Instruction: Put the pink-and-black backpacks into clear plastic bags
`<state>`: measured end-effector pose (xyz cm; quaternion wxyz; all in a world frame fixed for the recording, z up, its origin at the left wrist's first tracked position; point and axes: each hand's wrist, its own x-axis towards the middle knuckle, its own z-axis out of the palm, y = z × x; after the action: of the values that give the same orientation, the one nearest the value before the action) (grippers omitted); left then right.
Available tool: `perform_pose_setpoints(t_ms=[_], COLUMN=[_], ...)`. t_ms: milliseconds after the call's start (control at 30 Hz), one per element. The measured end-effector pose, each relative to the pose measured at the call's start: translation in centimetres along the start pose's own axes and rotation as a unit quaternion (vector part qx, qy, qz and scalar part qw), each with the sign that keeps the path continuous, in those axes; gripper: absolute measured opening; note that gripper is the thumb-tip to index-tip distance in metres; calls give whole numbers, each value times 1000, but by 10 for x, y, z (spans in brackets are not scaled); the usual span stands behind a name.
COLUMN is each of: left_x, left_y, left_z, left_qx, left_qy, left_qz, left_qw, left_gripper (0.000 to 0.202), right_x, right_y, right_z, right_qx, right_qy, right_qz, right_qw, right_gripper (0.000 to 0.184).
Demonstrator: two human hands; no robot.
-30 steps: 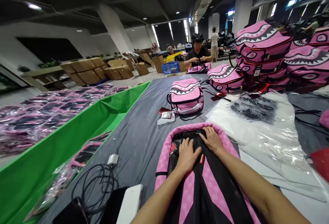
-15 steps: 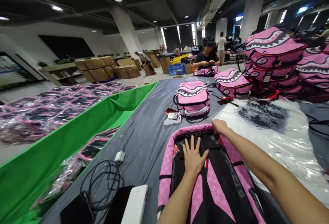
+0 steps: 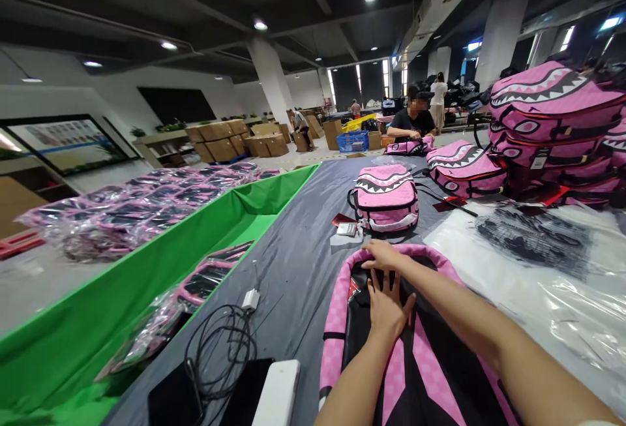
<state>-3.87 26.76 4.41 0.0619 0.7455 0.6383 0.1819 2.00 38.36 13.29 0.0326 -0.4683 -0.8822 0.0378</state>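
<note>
A pink and black backpack [image 3: 430, 374] lies face down on the grey table cover right in front of me. My left hand [image 3: 386, 305] rests flat on its black back panel, fingers spread. My right hand [image 3: 384, 256] reaches across to the top rim of the bag and its fingers curl over the pink edge near the handle. Another pink backpack with a shark-mouth print [image 3: 385, 196] stands just beyond, with a hang tag [image 3: 346, 229] lying next to it.
Clear plastic bags [image 3: 538, 263] lie to the right. Stacked shark backpacks [image 3: 548, 126] fill the far right. A green bin [image 3: 147, 282] with bagged packs runs along the left. Cables and a charger [image 3: 220, 341] and a white device [image 3: 276, 393] lie near me. A person [image 3: 413, 119] sits at the table's far end.
My right hand has slid left along the bag's top rim, from the right corner to the middle. My left hand stays pressed on the back panel. The view has panned left.
</note>
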Motion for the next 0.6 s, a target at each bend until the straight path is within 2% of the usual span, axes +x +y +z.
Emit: perform_pose_setpoints(t_ms=[67,167,233,300,400,500,600], left_x=[0,7,15,22,26,26,29], left_y=[-4,-9,-11,-12,-11,-9,-5], left_z=[2,5,6,7,10,11,3], left_qx=[7,13,16,15,-12,-49,-81], left_qy=[-1,-10,-22,-26,5,40,70], left_qz=[21,51,59,68,68,56,27], left_qw=[1000,999,998,997,998,996,994], left_gripper=[70,69,66,63,56,50,47], right_x=[20,43,46,36,-15,-102,-187], right_y=[-11,-12,-12,-16,-27,-32,-32], right_z=[12,25,27,27,26,30,41], right_qx=[15,29,33,33,40,83,150], right_qy=[5,2,14,43,70,86,122], right_qz=[14,52,64,61,34,-17,-59], right_qw=[1000,998,997,997,996,993,979], right_gripper=[46,44,42,43,49,41,40])
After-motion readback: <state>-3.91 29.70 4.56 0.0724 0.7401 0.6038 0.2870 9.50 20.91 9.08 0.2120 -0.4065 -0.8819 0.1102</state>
